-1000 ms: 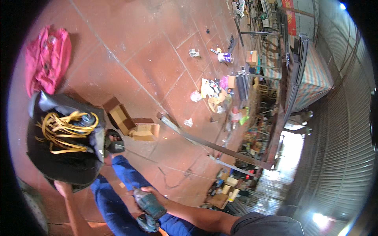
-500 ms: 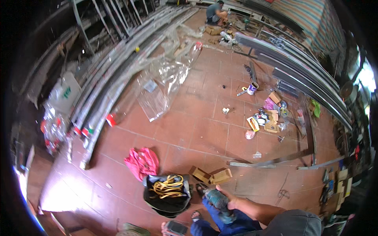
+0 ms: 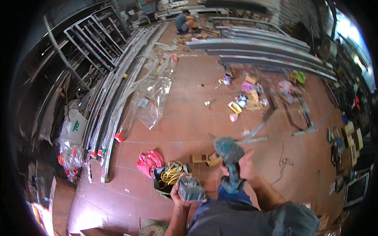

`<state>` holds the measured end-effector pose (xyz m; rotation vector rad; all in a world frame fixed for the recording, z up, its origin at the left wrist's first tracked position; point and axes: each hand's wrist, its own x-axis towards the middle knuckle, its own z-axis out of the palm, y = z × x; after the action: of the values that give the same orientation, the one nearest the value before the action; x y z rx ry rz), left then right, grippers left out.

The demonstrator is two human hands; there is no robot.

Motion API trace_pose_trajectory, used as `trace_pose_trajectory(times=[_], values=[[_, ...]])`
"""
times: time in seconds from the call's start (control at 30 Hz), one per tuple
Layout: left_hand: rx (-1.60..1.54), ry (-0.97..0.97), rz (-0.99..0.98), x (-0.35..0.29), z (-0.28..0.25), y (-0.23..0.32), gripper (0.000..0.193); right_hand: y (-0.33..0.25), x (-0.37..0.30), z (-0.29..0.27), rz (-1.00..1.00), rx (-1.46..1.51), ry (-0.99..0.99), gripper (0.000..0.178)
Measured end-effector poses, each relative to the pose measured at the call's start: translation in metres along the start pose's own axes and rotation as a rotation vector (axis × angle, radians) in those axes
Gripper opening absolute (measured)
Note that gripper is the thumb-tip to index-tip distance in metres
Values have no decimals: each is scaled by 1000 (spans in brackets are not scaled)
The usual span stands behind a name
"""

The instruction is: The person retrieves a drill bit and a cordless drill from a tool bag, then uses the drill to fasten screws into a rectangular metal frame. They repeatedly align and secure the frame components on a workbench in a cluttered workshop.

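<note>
My left hand is closed around a grey, blocky battery pack, gripping it from its left side. To the right of it, my right hand holds a teal and black cordless drill by the handle, its head up and its base down. That hand is somewhat blurred. The two things are apart, in front of my body. Just beyond the battery pack, a dark open tool bag contains a coiled yellow cord.
A pink plastic bag and an opened cardboard box lie by the tool bag. Long metal profiles line the left; more lie at the far right. Small packages litter the tiles. Another person crouches far back.
Both hands have risen further into view, the left with the battery pack, the right with the drill, now turned more upright. The view has shifted; the far person remains crouched.
</note>
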<state>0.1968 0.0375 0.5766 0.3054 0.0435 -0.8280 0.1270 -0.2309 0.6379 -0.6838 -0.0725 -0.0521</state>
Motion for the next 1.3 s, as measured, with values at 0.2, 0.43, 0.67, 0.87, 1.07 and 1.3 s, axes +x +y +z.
trace_pose_trajectory(times=[0.2, 0.43, 0.67, 0.87, 1.07, 1.3], values=[[414, 66, 90, 44, 35, -74, 48, -68, -83, -37, -203, 45, 77, 78], [789, -269, 212, 143, 135, -198, 61, -178, -173, -40, -520, -71, 402, 81], [741, -542, 104, 208, 228, -350, 62, -272, -271, -91, -877, -109, 332, 98], [761, -878, -69, 248, 272, -470, 59, -327, -340, -115, -1147, -156, 418, 93], [817, -1240, -277, 254, 310, -574, 52, -368, -411, -151, -1366, -175, 462, 88], [787, -1664, -38, 321, 361, -682, 50, -408, -463, -212, -1335, -386, 721, 61]])
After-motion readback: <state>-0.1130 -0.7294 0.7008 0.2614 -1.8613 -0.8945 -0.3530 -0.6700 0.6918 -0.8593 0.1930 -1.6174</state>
